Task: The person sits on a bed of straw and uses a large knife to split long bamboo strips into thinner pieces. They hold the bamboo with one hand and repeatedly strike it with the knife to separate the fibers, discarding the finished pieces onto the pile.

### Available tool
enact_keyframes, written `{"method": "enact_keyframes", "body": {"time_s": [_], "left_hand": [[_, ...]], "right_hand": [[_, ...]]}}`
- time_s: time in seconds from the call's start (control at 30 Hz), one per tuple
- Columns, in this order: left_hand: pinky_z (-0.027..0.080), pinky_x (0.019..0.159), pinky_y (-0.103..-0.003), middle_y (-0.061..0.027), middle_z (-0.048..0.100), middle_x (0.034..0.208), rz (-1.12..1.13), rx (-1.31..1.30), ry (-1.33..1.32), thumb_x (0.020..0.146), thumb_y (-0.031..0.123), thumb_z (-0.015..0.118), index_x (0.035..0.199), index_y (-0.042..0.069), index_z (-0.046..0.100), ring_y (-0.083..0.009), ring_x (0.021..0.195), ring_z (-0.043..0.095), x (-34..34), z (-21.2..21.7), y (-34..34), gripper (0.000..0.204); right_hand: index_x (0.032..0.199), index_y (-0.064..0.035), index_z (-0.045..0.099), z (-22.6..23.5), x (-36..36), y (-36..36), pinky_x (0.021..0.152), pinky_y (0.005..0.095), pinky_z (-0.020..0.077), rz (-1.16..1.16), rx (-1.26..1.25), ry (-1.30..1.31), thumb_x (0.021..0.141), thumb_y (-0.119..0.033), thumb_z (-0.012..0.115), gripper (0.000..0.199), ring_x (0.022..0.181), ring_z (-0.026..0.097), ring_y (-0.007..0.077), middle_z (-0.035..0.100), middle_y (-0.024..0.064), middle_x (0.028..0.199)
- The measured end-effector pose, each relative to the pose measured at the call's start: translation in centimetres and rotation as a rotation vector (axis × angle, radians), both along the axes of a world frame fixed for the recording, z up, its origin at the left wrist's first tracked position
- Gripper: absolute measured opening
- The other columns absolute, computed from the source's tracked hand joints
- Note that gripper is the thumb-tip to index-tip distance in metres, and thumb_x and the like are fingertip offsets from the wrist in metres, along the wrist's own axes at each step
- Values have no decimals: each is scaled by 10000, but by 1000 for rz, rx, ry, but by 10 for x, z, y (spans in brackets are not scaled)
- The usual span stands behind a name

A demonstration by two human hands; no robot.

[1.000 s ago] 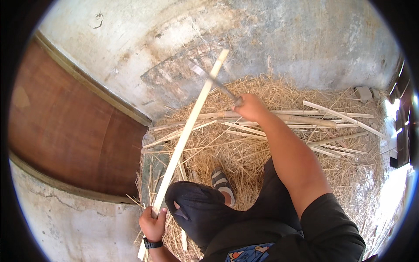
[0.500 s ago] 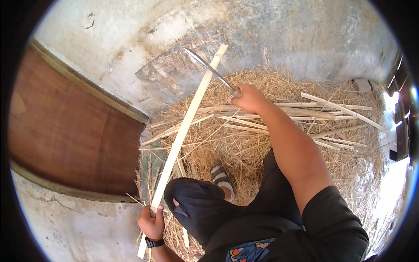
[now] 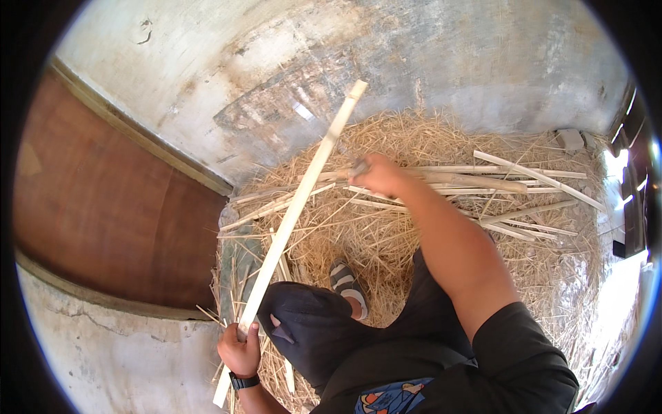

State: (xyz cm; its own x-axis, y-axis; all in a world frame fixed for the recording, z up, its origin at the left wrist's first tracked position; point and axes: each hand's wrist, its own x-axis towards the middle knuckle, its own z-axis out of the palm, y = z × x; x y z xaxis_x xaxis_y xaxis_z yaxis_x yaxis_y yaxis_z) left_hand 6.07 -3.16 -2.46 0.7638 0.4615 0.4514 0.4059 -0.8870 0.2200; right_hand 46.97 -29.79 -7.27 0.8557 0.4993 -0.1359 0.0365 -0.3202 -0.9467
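A long pale bamboo strip (image 3: 295, 208) slants up from lower left, its far end in front of the wall. Near its lower end my left hand (image 3: 239, 350) is closed around it, thumb on top, beside my bent knee. My right hand (image 3: 379, 176) grips the handle of a knife (image 3: 360, 168), to the right of the strip's upper half. Motion smears the blade, so I cannot tell whether it touches the strip. A small bright patch shows against the wall near the upper part of the strip; whether it is a chip or blade glint is unclear.
Loose straw (image 3: 407, 138) covers the ground. Several bamboo strips and poles (image 3: 476, 181) lie across it beyond my right arm. A stained wall (image 3: 455, 62) rises ahead, and a brown wooden door panel (image 3: 117, 200) is at left. My sandalled foot (image 3: 348, 286) rests on the straw.
My right hand has moved down with the knife, whose curved blade was plain before and is now blurred. The strip's far end has dipped slightly; my left hand keeps its hold.
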Motion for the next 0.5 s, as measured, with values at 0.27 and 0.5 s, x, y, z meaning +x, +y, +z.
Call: {"method": "enact_keyframes", "body": {"time_s": [0.27,0.5], "left_hand": [[406,504,-392,-133,542,576,55,-138,29,830,337,832,838,-15,652,-270,488,496,2,6,-3,395],[401,503,-387,-119,571,587,47,-52,-2,853,326,810,827,3,653,-257,503,523,-6,-1,4,359]], "right_hand": [[1114,-36,702,26,-16,6,752,380,546,439,-237,-363,908,-255,726,302,846,697,205,731,97,923],[1100,-79,718,20,-11,-1,684,368,536,196,-106,-359,870,-265,755,298,742,683,211,723,88,845]]}}
